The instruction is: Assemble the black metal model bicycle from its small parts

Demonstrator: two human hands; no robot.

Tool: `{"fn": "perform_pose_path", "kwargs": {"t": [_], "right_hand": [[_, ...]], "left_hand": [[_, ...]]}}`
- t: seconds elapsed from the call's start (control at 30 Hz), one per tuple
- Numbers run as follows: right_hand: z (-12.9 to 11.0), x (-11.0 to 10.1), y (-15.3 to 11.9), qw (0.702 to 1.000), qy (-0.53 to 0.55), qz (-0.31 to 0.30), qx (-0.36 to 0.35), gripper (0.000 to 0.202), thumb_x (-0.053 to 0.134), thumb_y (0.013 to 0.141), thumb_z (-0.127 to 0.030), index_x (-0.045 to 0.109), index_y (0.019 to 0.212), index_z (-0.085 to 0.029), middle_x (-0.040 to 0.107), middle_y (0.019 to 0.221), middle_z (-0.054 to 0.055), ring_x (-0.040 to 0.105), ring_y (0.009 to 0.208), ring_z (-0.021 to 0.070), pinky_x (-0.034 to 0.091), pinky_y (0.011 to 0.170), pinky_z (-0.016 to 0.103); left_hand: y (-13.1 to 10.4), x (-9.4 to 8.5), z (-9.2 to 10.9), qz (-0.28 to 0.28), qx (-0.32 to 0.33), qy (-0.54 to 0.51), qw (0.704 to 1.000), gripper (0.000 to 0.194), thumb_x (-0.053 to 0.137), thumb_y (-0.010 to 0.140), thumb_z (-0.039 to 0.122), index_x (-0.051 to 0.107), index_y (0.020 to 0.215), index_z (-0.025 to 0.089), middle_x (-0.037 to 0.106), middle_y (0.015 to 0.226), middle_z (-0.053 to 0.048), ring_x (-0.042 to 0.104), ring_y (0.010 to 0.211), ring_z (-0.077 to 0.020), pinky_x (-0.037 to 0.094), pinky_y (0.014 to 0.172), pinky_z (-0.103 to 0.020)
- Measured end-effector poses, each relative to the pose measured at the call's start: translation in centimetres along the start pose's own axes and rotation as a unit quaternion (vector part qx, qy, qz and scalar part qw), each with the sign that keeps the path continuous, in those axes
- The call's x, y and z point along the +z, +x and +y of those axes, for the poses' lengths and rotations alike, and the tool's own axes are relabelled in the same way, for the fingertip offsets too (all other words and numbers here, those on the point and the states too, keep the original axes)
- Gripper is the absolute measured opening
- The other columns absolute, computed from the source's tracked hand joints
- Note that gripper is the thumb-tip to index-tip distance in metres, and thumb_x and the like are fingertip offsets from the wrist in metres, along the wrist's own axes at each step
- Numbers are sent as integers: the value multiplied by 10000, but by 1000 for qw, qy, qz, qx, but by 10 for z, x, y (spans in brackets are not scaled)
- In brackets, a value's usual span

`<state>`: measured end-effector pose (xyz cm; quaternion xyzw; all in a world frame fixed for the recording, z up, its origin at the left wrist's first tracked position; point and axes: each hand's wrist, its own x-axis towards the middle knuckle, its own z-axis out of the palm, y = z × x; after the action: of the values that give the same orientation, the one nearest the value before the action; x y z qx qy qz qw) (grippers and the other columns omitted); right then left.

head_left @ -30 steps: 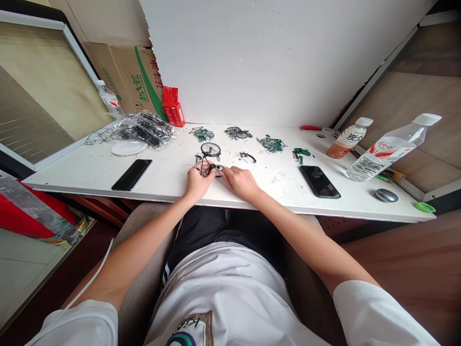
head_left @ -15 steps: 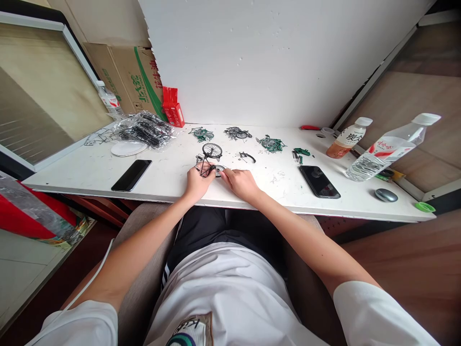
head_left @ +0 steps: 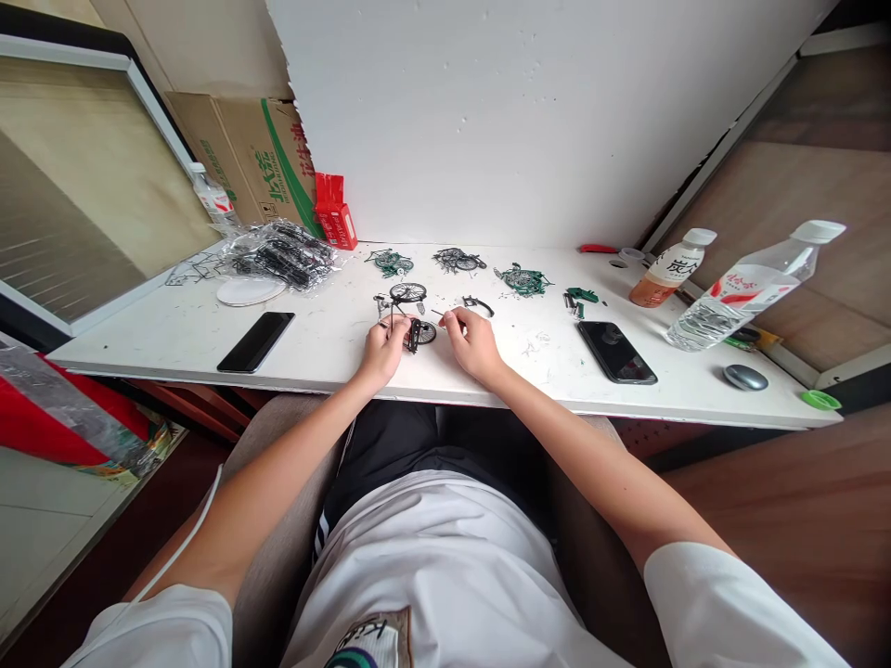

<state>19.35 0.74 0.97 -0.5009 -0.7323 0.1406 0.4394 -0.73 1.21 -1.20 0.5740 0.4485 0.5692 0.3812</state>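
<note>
Near the table's front edge, my left hand (head_left: 384,353) grips a small black model bicycle (head_left: 407,293), whose two spoked wheels show beyond and to the right of the fingers. The fingers hide part of its frame. Just to the right, my right hand (head_left: 473,345) pinches a thin dark piece (head_left: 437,313) between thumb and forefinger, its tip pointing left at the bicycle without touching it. A curved black part (head_left: 479,304) lies behind my right hand. Farther back are a green parts cluster (head_left: 391,263), a black one (head_left: 459,260) and another green one (head_left: 523,279).
Phones lie at left (head_left: 256,341) and right (head_left: 616,352) of the white table (head_left: 334,357). A plastic bag of black parts (head_left: 282,255), a white disc (head_left: 251,291) and a red box (head_left: 335,213) stand back left. Two bottles (head_left: 672,269) (head_left: 755,288) and a grey oval object (head_left: 745,377) are at right.
My right hand has moved slightly right and up, away from the bicycle, and the thin piece now shows in its fingers. The bicycle has turned a little in my left hand.
</note>
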Motion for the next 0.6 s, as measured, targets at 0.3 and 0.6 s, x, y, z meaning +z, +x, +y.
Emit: {"fn": "perform_pose_path", "kwargs": {"t": [0.3, 0.6], "right_hand": [[2, 4, -3, 983, -184, -9, -2, 363, 544, 1103, -414, 850, 1065, -222, 705, 1043, 155, 494, 1152, 376, 411, 936, 502], [0, 5, -6, 969, -244, -47, -17, 315, 578, 1080, -337, 858, 1034, -199, 716, 1107, 180, 463, 1230, 394, 382, 968, 517]], "left_hand": [[-12, -1, 8, 5, 114, 185, 976, 431, 482, 1103, 474, 794, 1206, 196, 803, 1156, -132, 728, 1116, -291, 559, 1064, -420], [-16, 2, 12, -9, 170, 252, 953, 312, 525, 1061, 278, 780, 1214, 188, 790, 1212, -140, 685, 1198, -306, 531, 1127, -445]]}}
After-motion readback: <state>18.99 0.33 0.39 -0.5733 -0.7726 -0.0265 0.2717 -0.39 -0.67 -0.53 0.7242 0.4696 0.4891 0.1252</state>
